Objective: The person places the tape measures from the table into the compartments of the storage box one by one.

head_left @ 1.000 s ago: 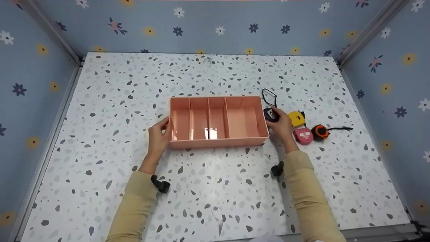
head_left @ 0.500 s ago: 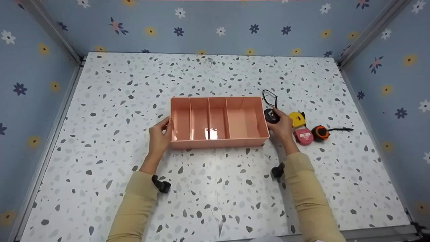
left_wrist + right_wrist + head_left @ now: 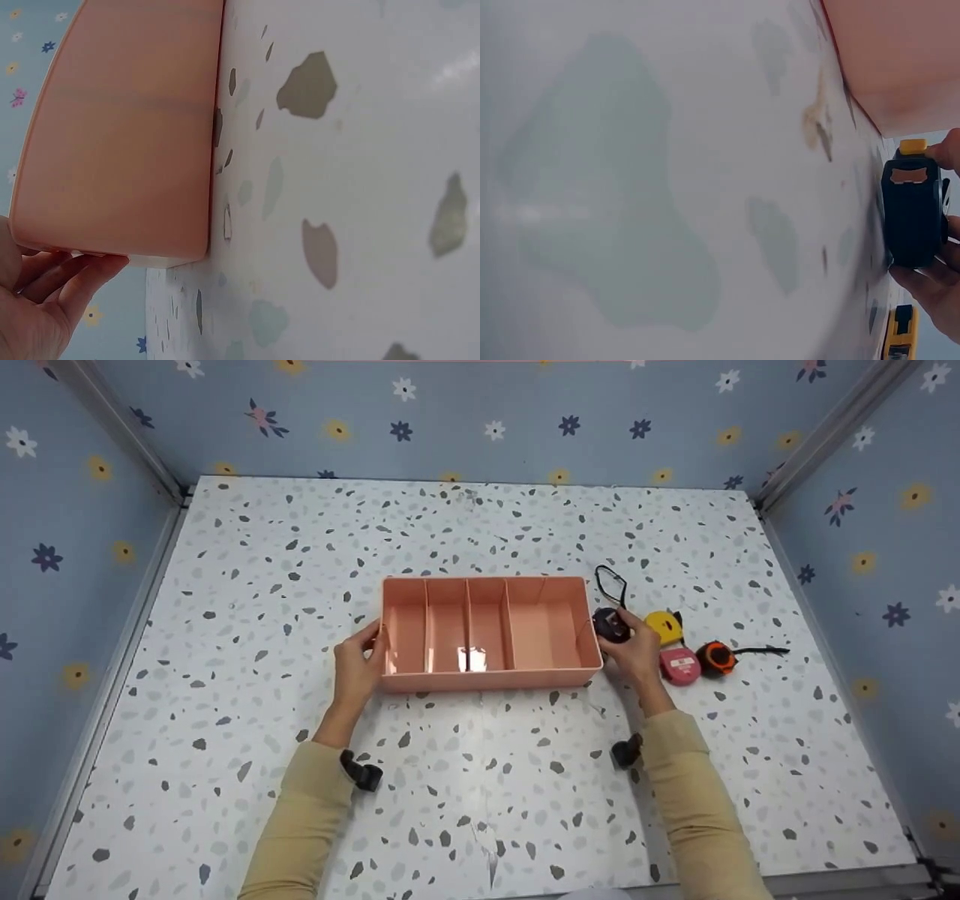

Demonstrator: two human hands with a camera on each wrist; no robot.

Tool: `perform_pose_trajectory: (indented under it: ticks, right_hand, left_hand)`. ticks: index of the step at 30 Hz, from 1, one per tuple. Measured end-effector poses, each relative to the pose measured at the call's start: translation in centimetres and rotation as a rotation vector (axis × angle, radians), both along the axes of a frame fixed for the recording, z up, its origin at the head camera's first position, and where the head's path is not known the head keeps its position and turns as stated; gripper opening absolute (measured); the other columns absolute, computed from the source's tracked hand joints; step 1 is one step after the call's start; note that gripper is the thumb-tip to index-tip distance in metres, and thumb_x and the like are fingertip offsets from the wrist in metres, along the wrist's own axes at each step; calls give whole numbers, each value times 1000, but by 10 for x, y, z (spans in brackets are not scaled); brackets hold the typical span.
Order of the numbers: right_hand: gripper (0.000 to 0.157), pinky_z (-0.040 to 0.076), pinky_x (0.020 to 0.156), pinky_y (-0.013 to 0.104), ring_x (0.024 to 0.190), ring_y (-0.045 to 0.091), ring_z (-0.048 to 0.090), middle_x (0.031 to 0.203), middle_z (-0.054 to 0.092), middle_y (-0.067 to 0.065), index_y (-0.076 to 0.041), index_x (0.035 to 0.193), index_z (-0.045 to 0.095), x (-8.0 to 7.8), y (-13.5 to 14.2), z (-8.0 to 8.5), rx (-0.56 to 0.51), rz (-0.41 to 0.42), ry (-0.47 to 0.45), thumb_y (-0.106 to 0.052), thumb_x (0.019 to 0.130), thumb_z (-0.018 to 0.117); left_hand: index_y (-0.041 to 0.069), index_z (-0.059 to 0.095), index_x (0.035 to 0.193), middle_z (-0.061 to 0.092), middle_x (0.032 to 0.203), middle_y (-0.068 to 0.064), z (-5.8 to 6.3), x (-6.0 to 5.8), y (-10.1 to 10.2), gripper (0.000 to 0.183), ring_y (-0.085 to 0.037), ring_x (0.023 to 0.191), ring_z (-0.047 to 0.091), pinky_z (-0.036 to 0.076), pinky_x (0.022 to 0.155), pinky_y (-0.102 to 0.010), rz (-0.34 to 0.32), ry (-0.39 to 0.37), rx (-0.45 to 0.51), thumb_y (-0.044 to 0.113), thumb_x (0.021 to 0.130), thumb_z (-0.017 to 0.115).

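A pink divided organizer box [image 3: 491,681] sits in the middle of the speckled table. My left hand [image 3: 356,667] holds its left end; in the left wrist view, fingers [image 3: 75,281] lie against the end wall, close to the rim. At the box's right end, my right hand [image 3: 636,651] grips a black tape measure [image 3: 610,625] with a looped black wrist strap [image 3: 611,585]. The right wrist view shows this tape measure [image 3: 913,214] edge-on, its yellow tab toward the box, with thumb above and fingers below.
Right of the right hand, a yellow tape measure [image 3: 663,628], a pink one [image 3: 680,666] and an orange-and-black one [image 3: 717,658] with a black strap lie close together. Blue flowered panels [image 3: 480,420] close in the table's back and sides.
My right hand has drawn slightly right and toward me with the black tape measure, its strap loop shifting along. The left hand and box stay about where they were.
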State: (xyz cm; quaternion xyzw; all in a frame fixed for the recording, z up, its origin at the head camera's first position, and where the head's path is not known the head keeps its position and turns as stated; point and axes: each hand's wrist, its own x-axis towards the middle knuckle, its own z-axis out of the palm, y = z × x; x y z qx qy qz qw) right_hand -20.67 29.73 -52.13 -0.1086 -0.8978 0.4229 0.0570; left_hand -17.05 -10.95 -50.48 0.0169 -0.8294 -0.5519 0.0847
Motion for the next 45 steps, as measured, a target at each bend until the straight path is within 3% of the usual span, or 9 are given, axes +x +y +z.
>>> perform_pose_trajectory:
  ticks: [8, 27, 35, 39, 45]
  right_hand:
    - [62, 33, 98, 38, 117, 28, 44, 125, 50, 20, 2, 126, 50, 7, 4, 1, -32, -3, 87, -8, 70, 75]
    - [63, 43, 88, 36, 108, 25, 51, 123, 53, 16, -2, 125, 52, 20, -3, 28, -145, -39, 166, 0, 66, 73]
    - [60, 43, 88, 36, 107, 24, 51, 121, 53, 18, 1, 123, 54, 25, -7, 40, -225, -13, 255, 5, 66, 73]
    - [59, 44, 86, 39, 103, 29, 52, 117, 53, 24, 6, 120, 54, 30, -14, 51, -277, 21, 322, 10, 64, 71]
    - [56, 44, 85, 40, 104, 32, 52, 118, 52, 27, 11, 117, 53, 43, -30, 77, -251, 62, 369, 12, 64, 69]
  left_hand:
    - [-5, 54, 120, 63, 104, -16, 0, 0, 0, 32, -23, 84, 60, 48, 73, -32, 8, 29, -11, 10, 93, 48]
    - [-3, 52, 123, 62, 106, -17, -3, 0, 0, 33, -25, 86, 59, 47, 76, -34, 8, 7, -6, 10, 93, 47]
    - [-4, 54, 122, 63, 104, -18, -1, -1, 0, 33, -27, 86, 60, 48, 75, -35, 16, 3, 1, 10, 92, 48]
    - [-5, 54, 121, 62, 106, -18, -2, -1, 1, 32, -26, 86, 60, 48, 75, -36, 16, 31, -11, 9, 92, 48]
    - [-5, 53, 121, 61, 108, -17, -3, -1, 1, 33, -26, 87, 60, 48, 76, -33, 7, 38, -12, 9, 93, 48]
